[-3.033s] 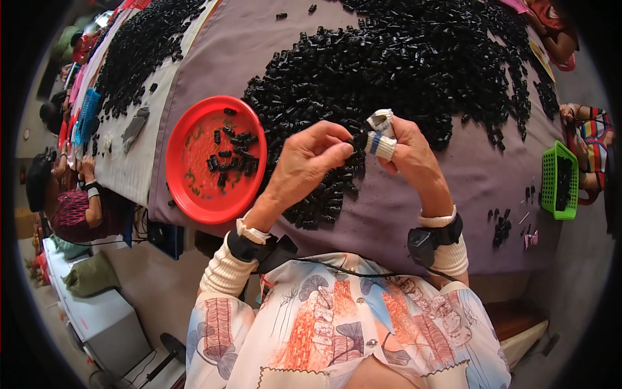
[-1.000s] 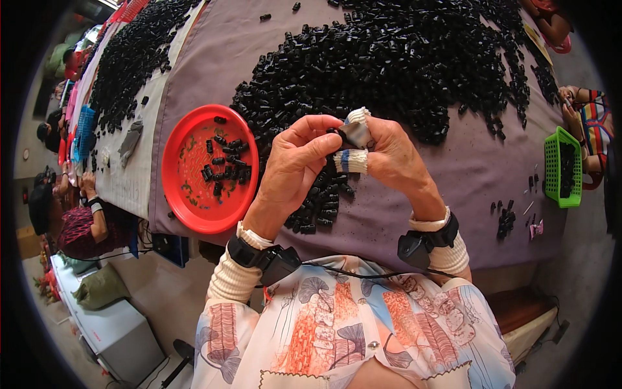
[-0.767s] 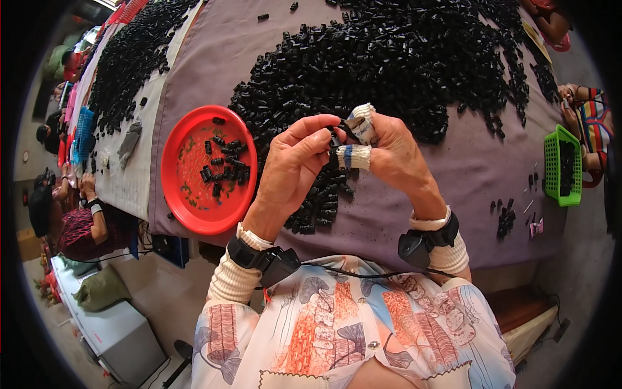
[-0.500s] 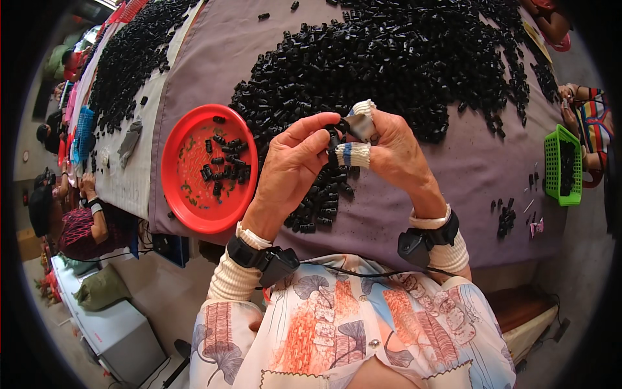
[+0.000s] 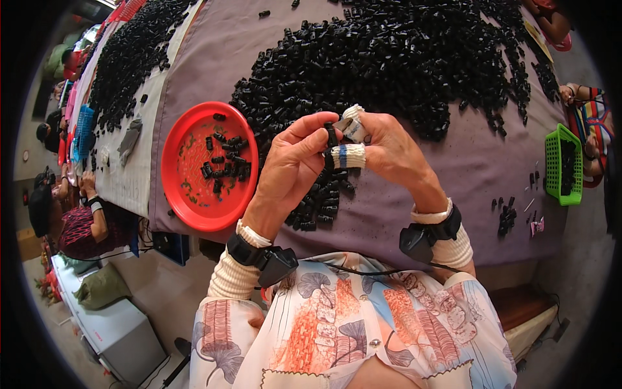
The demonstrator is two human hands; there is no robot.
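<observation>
My left hand (image 5: 291,159) pinches a small black ribbed plastic piece (image 5: 331,134) between thumb and forefinger. Close against it is my right hand (image 5: 392,152), with white knitted covers on its thumb and a finger, one cover (image 5: 348,155) striped blue. Between those fingers it grips a small flat grey-white piece (image 5: 352,129), blade-like in shape, its edge by the black part. Whether it touches the part I cannot tell. Behind and below both hands spreads a big heap of similar black pieces (image 5: 363,71). A red round tray (image 5: 178,204) beside my left hand holds several more.
A mauve cloth (image 5: 414,240) covers the table. At the right edge stands a green basket (image 5: 556,162) of black pieces, near a small loose group (image 5: 507,217). Another heap (image 5: 126,78) lies on the left table. Other people sit at the left and right.
My right hand has shifted slightly left and turned, tilting the flat piece. The black part in my left hand now stands more upright. A person's arms at the right have moved.
</observation>
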